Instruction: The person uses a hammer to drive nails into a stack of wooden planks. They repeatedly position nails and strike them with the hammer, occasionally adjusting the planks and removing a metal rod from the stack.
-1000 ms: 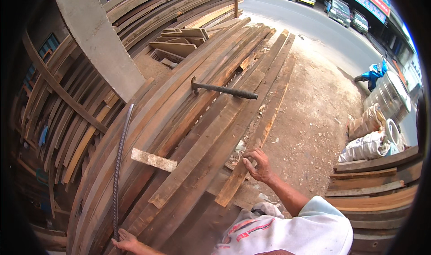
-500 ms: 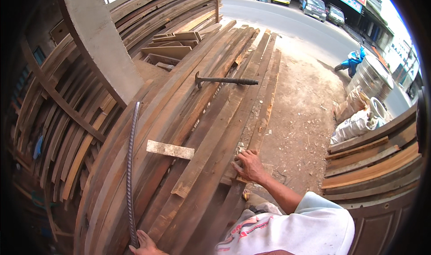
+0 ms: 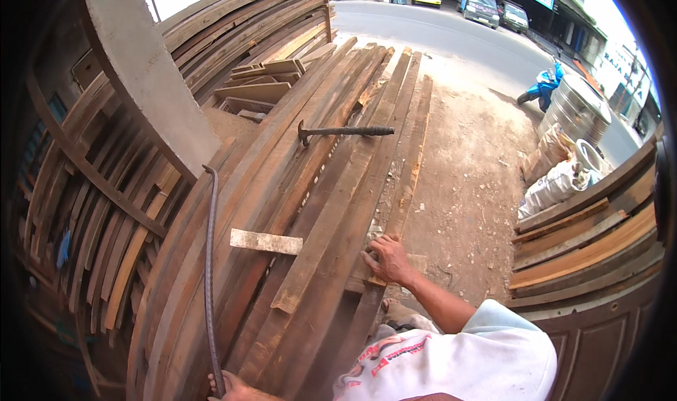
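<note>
A long ribbed steel bar with a bent tip stands up from my left hand, at the lower edge of the view. My left fingers are wrapped round its lower end. At the right side of the plank stack, my right hand has its fingers curled on a wooden plank. A claw hammer lies across the planks farther off, its handle toward the right. Between the bar and my right hand, a short pale wood piece lies crosswise on the long planks.
Upright boards lean behind a concrete post at left. Dirt ground with wood chips runs along the right side. Beyond it are sacks, a metal drum and a blue motorbike. Parked trucks line the road.
The steel bar has turned in my left hand, so its bent tip now shows. My left fingers have closed round it. The right hand stays at the plank; the view has shifted slightly.
</note>
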`<control>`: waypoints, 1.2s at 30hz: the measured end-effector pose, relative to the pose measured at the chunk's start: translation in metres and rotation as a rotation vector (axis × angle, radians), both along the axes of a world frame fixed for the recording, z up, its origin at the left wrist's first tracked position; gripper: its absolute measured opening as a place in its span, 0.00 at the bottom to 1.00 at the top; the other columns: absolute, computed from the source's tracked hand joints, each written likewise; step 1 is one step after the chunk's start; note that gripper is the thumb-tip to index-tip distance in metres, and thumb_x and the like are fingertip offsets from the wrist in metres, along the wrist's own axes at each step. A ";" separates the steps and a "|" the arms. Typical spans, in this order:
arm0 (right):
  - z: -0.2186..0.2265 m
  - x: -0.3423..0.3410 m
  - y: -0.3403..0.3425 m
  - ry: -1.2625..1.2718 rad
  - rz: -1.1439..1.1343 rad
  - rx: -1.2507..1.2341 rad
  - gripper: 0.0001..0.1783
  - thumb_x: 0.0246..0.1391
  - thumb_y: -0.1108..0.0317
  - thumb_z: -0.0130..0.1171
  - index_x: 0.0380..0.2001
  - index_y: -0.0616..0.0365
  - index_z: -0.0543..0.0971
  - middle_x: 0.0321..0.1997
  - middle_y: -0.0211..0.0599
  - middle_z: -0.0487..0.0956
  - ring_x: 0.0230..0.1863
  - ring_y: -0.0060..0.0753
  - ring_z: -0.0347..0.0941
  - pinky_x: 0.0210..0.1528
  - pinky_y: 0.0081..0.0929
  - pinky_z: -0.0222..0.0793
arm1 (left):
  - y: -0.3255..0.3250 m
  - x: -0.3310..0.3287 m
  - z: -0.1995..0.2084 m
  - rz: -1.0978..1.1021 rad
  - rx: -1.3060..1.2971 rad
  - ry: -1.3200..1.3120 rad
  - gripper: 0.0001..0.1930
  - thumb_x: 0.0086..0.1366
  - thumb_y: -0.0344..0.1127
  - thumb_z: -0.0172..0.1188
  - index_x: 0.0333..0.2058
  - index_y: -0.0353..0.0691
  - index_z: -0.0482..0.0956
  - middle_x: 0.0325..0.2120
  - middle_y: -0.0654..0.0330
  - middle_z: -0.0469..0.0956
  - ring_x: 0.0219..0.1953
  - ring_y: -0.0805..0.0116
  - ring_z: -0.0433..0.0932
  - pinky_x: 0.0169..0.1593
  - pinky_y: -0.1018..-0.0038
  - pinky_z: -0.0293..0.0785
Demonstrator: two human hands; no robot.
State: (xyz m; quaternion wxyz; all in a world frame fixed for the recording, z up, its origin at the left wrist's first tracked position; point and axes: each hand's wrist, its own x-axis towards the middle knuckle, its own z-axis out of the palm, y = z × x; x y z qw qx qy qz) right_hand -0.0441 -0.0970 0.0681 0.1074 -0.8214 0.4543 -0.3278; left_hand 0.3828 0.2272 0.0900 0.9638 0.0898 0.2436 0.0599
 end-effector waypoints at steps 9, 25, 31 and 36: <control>0.002 0.002 -0.002 0.060 0.007 0.047 0.13 0.58 0.58 0.68 0.35 0.56 0.83 0.38 0.41 0.81 0.45 0.46 0.77 0.53 0.42 0.67 | -0.025 -0.051 0.109 -0.092 0.051 -0.445 0.23 0.72 0.53 0.56 0.22 0.49 0.59 0.17 0.65 0.56 0.29 0.65 0.62 0.52 0.59 0.66; 0.105 0.261 0.037 -0.228 0.781 -0.270 0.45 0.46 0.70 0.75 0.68 0.50 0.68 0.74 0.47 0.62 0.76 0.53 0.58 0.77 0.56 0.52 | 0.001 -0.182 0.220 -0.199 0.485 -1.123 0.26 0.76 0.61 0.44 0.23 0.50 0.58 0.17 0.66 0.56 0.29 0.67 0.62 0.53 0.60 0.60; 0.106 0.318 0.051 -0.560 0.855 -0.070 0.16 0.48 0.68 0.72 0.39 0.53 0.79 0.46 0.41 0.77 0.57 0.52 0.71 0.70 0.59 0.52 | 0.065 -0.191 0.220 -0.211 0.591 -1.245 0.23 0.76 0.51 0.51 0.22 0.49 0.60 0.17 0.66 0.56 0.28 0.73 0.62 0.53 0.65 0.61; 0.151 0.292 0.123 -0.707 0.865 -0.292 0.12 0.47 0.61 0.70 0.28 0.53 0.77 0.29 0.35 0.76 0.42 0.44 0.76 0.55 0.52 0.66 | 0.197 -0.164 0.273 -0.221 0.981 -1.822 0.21 0.76 0.56 0.52 0.44 0.42 0.76 0.37 0.64 0.78 0.40 0.69 0.79 0.53 0.64 0.76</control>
